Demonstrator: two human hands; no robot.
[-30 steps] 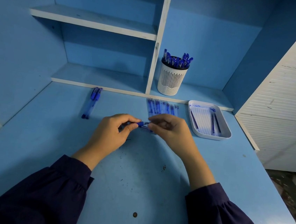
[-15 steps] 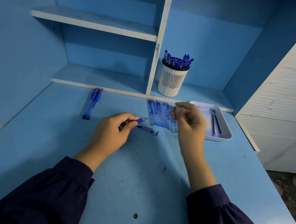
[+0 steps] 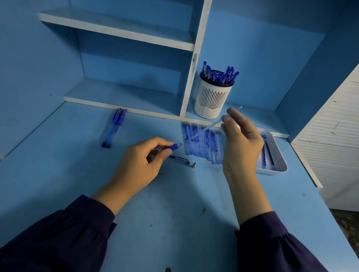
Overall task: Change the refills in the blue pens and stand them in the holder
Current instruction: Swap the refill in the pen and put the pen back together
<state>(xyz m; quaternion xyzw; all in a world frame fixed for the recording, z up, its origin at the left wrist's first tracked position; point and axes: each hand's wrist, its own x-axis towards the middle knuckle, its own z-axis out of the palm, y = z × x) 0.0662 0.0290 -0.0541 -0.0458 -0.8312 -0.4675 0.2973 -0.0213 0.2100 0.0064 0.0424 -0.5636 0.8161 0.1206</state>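
Observation:
My left hand (image 3: 139, 167) grips a blue pen barrel (image 3: 174, 146), its open end pointing right. My right hand (image 3: 240, 142) is raised above the desk and pinches a thin clear refill (image 3: 205, 131) that slants down to the left. A loose pen part with a metal tip (image 3: 183, 160) lies on the desk between my hands. A row of refills (image 3: 202, 142) lies flat behind it. The white slotted holder (image 3: 212, 99) stands on the low shelf, with several blue pens (image 3: 219, 74) upright in it.
A white tray (image 3: 278, 166) with a few refills sits at the right, partly behind my right hand. Two blue pens (image 3: 114, 128) lie at the back left of the desk. Shelves and a vertical divider (image 3: 196, 55) rise behind; a white slatted panel (image 3: 352, 123) closes off the right.
My right hand let go of the pen, moved right to the row of refills, then lifted with one refill pinched. A pen part now lies on the desk. My left hand stayed put.

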